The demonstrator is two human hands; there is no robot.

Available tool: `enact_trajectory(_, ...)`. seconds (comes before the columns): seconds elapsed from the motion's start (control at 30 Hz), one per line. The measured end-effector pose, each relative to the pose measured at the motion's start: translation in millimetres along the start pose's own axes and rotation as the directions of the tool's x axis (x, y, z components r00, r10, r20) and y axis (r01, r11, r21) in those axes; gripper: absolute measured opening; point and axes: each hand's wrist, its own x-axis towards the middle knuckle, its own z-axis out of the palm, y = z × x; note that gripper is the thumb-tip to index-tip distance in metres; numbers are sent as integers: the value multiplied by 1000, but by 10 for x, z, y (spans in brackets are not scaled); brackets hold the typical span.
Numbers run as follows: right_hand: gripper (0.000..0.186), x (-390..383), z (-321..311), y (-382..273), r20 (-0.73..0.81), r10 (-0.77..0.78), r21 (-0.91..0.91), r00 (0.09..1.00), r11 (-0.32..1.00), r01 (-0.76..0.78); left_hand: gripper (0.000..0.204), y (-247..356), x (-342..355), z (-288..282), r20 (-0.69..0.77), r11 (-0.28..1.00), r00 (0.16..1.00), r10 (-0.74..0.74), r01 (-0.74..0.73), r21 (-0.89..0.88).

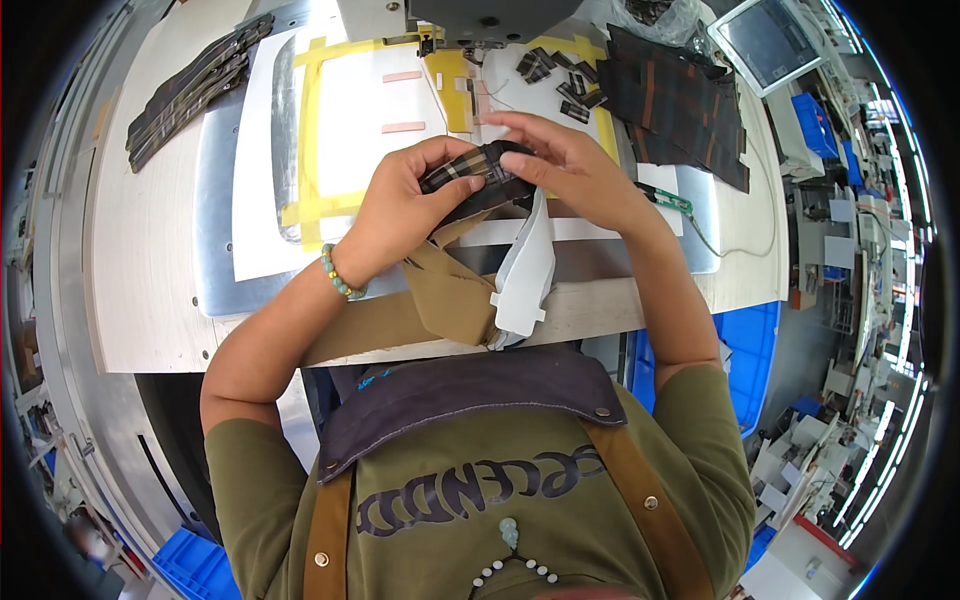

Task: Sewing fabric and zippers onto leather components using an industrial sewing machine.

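Dark plaid fabric (pixel 470 190) is bunched between my two hands, just above the near side of the work surface. My left hand (pixel 400 205) pinches its left end, with the thumb on top. At its right end my right hand (pixel 580 180) presses with the thumb; the index finger reaches forward and the other fingertips are partly hidden. A tan panel (pixel 445 295) and a white notched strip (pixel 525 270) hang below the fabric toward me. How they join the plaid is hidden by the folds and my hands.
A machine head (pixel 490 18) overhangs the white template sheet (pixel 345 120) with yellow tape. Small plaid pieces (pixel 572 85) lie right of it. Plaid panels (pixel 675 105) and plaid strips (pixel 195 90) lie at either side. Green-handled snips (pixel 665 198), a screen (pixel 768 42) and a blue crate (pixel 752 350) stand rightward.
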Motion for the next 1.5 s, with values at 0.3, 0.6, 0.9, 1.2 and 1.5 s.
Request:
enact_trajectory(0.3,34,91,-6,192,90,130,54,987,989,-135,25,-27,59,-67,-20,988,998,67,-63,144)
enact_trajectory(0.6,34,42,20,48,105,160,19,982,987,-163,22,-49,44,-55,-51,989,995,84,-78,124)
enact_trajectory(0.9,32,-136,-250,-100,40,23,-37,999,999,-22,26,57,29,-45,61,997,998,-29,25,66)
enact_trajectory(1.2,32,-1857,-1408,-936,-654,-93,-222,750,972,-73,27,140,25,-88,227,992,971,81,-100,75)
enact_trajectory(1.5,33,-3356,-1450,-1187,-963,-25,-269,268,155,-951,25,1146,-518,117,532,720,781,327,-571,395)
